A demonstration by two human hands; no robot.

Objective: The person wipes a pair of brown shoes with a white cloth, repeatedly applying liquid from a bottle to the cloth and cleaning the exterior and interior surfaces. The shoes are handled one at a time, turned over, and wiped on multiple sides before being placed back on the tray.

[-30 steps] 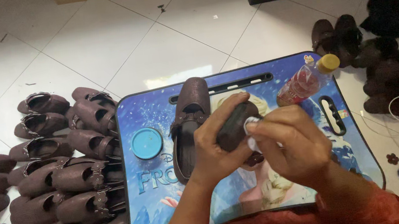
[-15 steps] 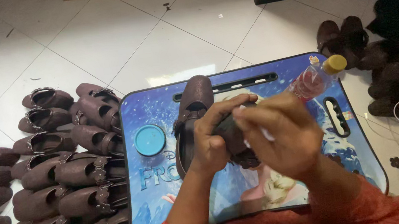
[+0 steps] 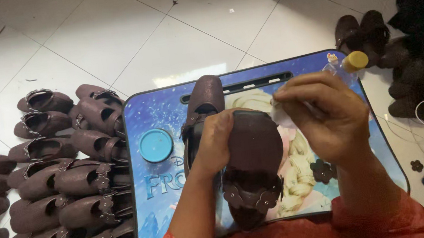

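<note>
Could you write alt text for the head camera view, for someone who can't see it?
Seen from above, a left hand holds a brown shoe over a blue lap tray while the right hand presses a white cloth to it. More brown shoes lie on the tiled floor.

Left hand [image 3: 220, 137] curled in a grip, wrist bent inward. Right hand [image 3: 326, 115] fingers pinched together (knuckles up), forearms converging.
</note>
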